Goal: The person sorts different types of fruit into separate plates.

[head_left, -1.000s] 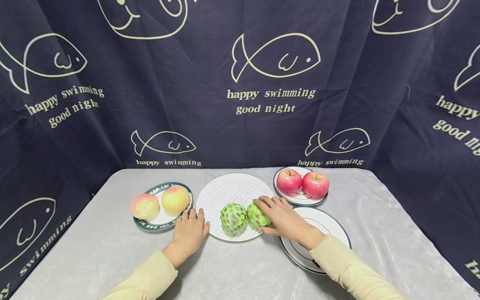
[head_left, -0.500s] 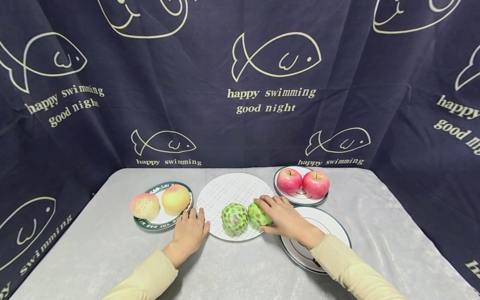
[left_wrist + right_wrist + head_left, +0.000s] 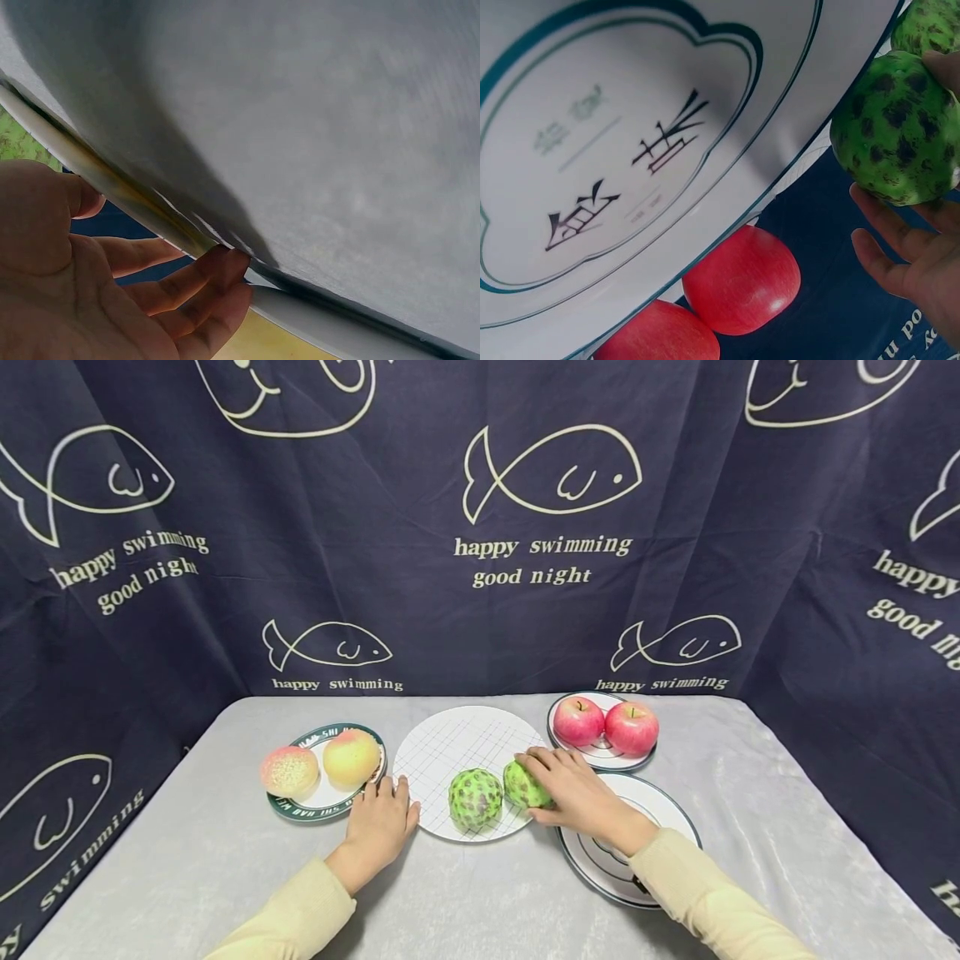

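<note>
Two green custard apples with dark spots are at the round white plate with a fine grid (image 3: 450, 735) in the head view. My right hand (image 3: 577, 793) holds the right custard apple (image 3: 521, 787) at the plate's right edge, thumb on the near side and fingers over the top. In the right wrist view this custard apple (image 3: 896, 127) sits between thumb and fingers. Close to its left, the other custard apple (image 3: 476, 797) lies on the plate. My left hand (image 3: 378, 827) rests between the gridded plate's left edge and the oval plate (image 3: 296, 814), its fingertips at the plate rims.
Two peaches (image 3: 351, 758) lie on the green-rimmed oval plate at left. At the back right, two red apples (image 3: 632, 728) sit on a small plate (image 3: 607, 763). A larger dark-rimmed plate (image 3: 667, 802) with printed characters lies under my right forearm. A dark blue curtain (image 3: 420, 610) surrounds the table.
My right hand and the custard apple in it have shifted slightly to the right. The other custard apple has rolled a little to the right too. My left hand stays put.
</note>
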`<state>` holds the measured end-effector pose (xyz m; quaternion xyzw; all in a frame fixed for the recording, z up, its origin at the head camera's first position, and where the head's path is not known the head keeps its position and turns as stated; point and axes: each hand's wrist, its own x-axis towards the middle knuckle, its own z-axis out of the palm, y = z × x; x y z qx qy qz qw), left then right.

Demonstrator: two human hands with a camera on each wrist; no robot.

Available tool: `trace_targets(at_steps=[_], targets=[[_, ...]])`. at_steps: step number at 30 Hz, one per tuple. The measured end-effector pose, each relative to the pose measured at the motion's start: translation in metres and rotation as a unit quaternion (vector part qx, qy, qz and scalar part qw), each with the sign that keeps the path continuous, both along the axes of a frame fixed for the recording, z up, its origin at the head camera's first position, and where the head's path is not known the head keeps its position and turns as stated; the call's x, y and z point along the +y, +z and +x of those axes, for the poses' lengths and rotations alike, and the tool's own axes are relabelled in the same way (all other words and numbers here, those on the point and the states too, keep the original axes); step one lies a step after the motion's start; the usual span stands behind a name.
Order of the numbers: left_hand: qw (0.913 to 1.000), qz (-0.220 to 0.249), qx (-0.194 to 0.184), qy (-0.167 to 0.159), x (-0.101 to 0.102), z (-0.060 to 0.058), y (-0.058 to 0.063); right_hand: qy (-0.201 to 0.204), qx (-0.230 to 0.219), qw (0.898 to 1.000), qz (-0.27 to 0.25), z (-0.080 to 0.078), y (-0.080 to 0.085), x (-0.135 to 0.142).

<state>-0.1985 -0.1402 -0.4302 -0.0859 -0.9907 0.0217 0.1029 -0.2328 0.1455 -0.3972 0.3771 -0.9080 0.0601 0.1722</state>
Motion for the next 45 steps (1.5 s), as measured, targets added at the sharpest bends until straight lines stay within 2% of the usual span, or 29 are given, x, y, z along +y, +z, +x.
trace_targets(at_steps=[10, 22, 34, 45], targets=[[1.0, 0.005, -0.003, 0.001, -0.001, -0.001, -0.003, 0.002, -0.003, 1.0, -0.015, 0.002, 0.003, 0.008], [1.0, 0.008, 0.001, 0.001, -0.002, -0.001, -0.003, -0.026, 0.005, 1.0, -0.018, 0.006, 0.008, 0.025], [1.0, 0.007, 0.002, 0.0, -0.002, -0.002, -0.003, -0.053, -0.008, 0.998, -0.035, 0.01, 0.01, 0.044], [1.0, 0.007, -0.004, 0.002, 0.0, 0.0, 0.001, -0.068, 0.007, 0.997, -0.041, 0.012, 0.005, 0.063]])
